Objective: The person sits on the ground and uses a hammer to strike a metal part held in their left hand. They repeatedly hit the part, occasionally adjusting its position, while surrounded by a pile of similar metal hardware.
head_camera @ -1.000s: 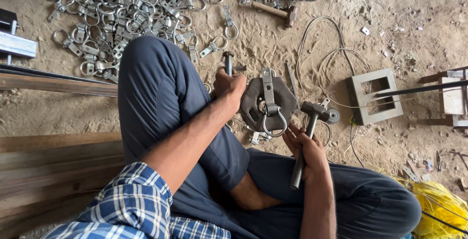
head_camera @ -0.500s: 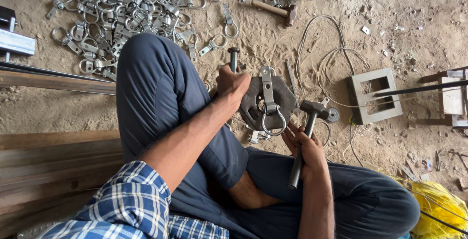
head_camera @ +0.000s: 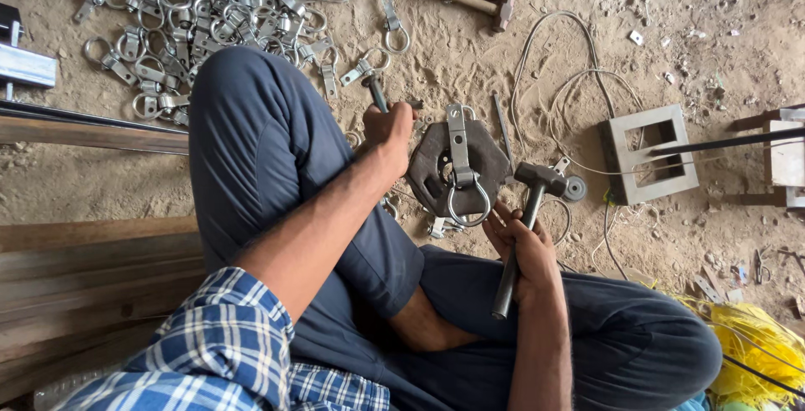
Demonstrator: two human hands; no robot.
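Note:
I sit cross-legged on sandy ground in dark blue trousers. My left hand [head_camera: 387, 128] grips a short metal punch [head_camera: 375, 90], held upright beside a dark hexagonal metal block [head_camera: 432, 172]. On the block lies a flat metal strap with a ring [head_camera: 463, 178]. My right hand [head_camera: 521, 247] is closed on the handle of a steel hammer [head_camera: 537, 180], whose head hovers just right of the block. My right fingers also touch the ring's lower edge.
A large pile of finished strap-and-ring parts [head_camera: 201, 17] covers the ground at the upper left. A wooden-handled hammer [head_camera: 474, 2] lies at the top. A square metal frame [head_camera: 650, 155], loose wire [head_camera: 562, 84], wooden planks [head_camera: 84, 252] at left and a yellow bag [head_camera: 755, 344] surround me.
My left hand has lifted the punch slightly and shifted it up beside the block. The hammer hand has barely moved.

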